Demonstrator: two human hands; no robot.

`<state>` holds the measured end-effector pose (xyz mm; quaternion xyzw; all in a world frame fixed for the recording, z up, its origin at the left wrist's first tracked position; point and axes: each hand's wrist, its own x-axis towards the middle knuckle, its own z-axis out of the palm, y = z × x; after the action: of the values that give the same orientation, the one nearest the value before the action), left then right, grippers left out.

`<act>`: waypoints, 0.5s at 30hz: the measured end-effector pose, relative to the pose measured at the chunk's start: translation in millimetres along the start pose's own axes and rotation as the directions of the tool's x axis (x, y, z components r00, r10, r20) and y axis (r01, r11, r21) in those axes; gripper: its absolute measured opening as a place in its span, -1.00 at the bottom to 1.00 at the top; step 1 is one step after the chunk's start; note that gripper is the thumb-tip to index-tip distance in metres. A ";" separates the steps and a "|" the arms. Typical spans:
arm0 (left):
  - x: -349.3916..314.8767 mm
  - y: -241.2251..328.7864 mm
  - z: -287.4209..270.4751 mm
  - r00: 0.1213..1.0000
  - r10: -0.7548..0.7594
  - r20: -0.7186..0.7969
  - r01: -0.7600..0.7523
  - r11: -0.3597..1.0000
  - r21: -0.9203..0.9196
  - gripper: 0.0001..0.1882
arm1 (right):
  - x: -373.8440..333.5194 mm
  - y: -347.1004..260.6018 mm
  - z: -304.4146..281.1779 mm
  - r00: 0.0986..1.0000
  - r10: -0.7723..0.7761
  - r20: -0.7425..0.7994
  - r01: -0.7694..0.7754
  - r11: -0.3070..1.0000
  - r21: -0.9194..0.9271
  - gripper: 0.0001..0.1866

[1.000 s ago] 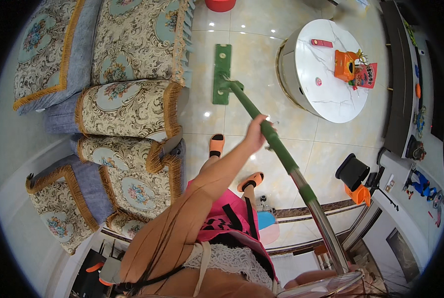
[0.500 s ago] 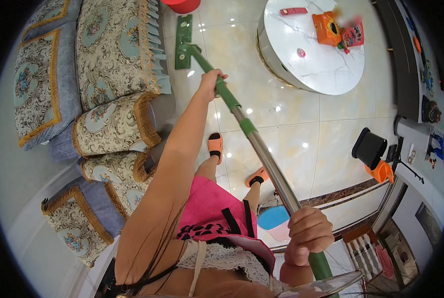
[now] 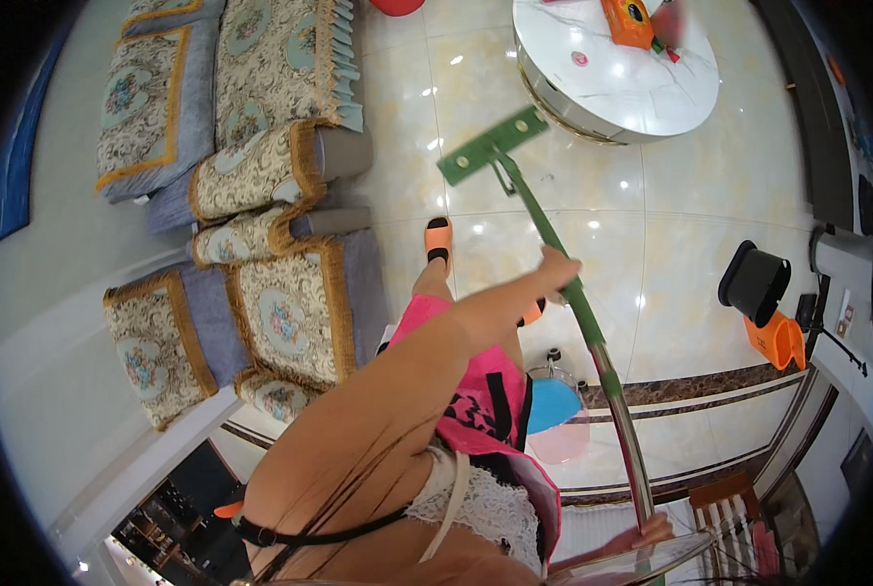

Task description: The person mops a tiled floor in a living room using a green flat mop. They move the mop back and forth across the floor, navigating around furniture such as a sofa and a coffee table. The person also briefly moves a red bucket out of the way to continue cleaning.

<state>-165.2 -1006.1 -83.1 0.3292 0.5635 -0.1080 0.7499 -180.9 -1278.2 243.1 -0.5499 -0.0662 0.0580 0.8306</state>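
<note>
A flat mop (image 3: 554, 234) with a green head and a green-and-silver pole stretches away from me. Its rectangular head (image 3: 495, 146) rests over the shiny tiles, between the sofa side and the round table. My left hand (image 3: 559, 273) is wrapped round the green part of the pole, partway up from the head. Low at the right, my right hand (image 3: 648, 534) closes round the pole near its other end, partly hidden behind a clear curved edge. My feet in orange slippers (image 3: 438, 239) stand on the tiles left of the pole.
A floral-covered sofa (image 3: 295, 303) with tasselled edges fills the left. The round white marble-look table (image 3: 612, 78) holds an orange package (image 3: 630, 21). At right stand a black bin (image 3: 754, 281) and an orange container (image 3: 776, 340). A blue-and-pink wheeled stool (image 3: 554, 405) is near my legs.
The mop head has swung right, from beside the sofa toward the round table, and turned to a slant. Both hands moved with the pole, and the whole view has shifted.
</note>
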 end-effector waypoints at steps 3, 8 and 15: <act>-32.3 -52.9 54.3 0.999 -0.012 0.035 0.007 0.992 0.129 -0.20 | -14.3 -55.3 -34.5 0.996 -0.059 -0.072 0.059 0.998 -0.001 -0.70; -41.6 -52.5 59.3 1.000 -0.011 0.020 0.013 0.989 -0.149 -0.22 | -3.7 -61.6 -34.6 0.945 -0.076 -0.318 -0.039 0.940 -0.340 -0.65; 21.1 50.4 -45.0 0.986 0.036 -0.161 -0.046 0.997 -0.058 -0.26 | -3.6 58.9 33.7 0.993 0.015 -0.118 -0.028 0.994 -0.106 -0.65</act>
<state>-166.0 -935.7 -90.4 0.3250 0.6181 -0.0482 0.7142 -191.7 -1225.3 201.7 -0.5967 -0.0143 0.0308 0.8017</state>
